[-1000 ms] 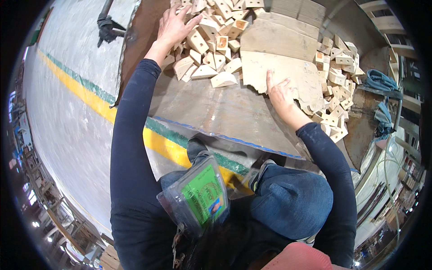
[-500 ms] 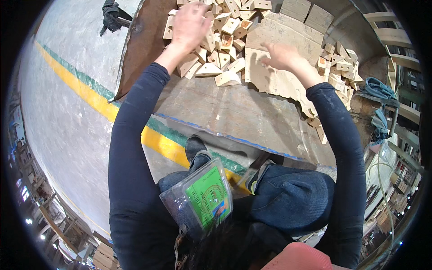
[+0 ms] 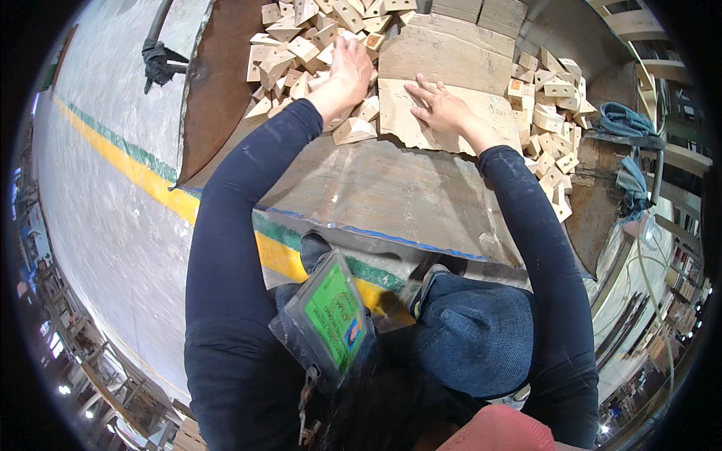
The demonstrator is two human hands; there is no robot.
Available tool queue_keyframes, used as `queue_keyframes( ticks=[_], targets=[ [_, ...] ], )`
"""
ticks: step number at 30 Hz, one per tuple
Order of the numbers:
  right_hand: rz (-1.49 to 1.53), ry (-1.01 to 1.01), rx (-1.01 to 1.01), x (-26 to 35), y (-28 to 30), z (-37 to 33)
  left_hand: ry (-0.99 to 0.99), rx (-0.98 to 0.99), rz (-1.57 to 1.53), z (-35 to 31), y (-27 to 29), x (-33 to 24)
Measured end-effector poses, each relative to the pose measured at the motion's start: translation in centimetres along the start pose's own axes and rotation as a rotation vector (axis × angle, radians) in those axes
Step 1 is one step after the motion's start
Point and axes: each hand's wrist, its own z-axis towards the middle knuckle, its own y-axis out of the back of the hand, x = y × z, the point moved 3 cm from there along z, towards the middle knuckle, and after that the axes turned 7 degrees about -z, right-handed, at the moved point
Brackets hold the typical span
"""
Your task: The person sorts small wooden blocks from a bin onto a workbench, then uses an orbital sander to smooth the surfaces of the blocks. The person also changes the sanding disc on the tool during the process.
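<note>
My left hand reaches into the right side of a heap of pale wooden blocks, many cut at a slant and drilled with holes. Its fingers are bent and close together, and whatever lies under them is hidden by the hand. My right hand rests palm down on a torn sheet of brown cardboard, fingers apart, holding nothing. The cardboard lies between that heap and a second pile of similar wooden blocks on the right.
Blocks and cardboard lie in a metal tray with raised side walls. Blue cloth is wrapped on a bar at the right, and dark cloth on a rod at the left. My denim-covered knee is close to the tray's front edge.
My left hand has moved right and nearer across the heap. My right hand has come down flat onto the cardboard. The whole view has shifted a little.
</note>
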Motion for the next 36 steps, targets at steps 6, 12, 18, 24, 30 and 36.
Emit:
queue_keyframes(
  ticks=[6, 12, 18, 24, 30, 36],
  targets=[
    [0.006, -0.034, -0.027, -0.6, -1.1, -0.3, 0.174, -0.070, -0.794, 4.2, 2.2, 4.9],
    [-0.039, -0.021, -0.022, 0.2, -0.3, -0.5, 0.107, -0.084, -0.653, 8.4, 0.9, 1.9],
    [-0.007, 0.018, -0.025, -0.4, -0.7, -0.4, 0.112, 0.031, -0.593, 9.4, 1.2, 2.8],
    [0.012, 0.004, 0.013, 0.1, -0.6, -0.6, 0.224, 0.100, -0.966, 6.8, 0.5, 6.1],
    [0.020, -0.016, -0.017, -0.5, -0.5, -1.0, 0.181, 0.262, -2.084, 3.1, 2.3, 5.8],
    [0.024, -0.040, -0.028, 0.4, 0.2, -2.6, 0.025, 0.246, -2.328, 8.2, 3.2, -2.0]
  ],
)
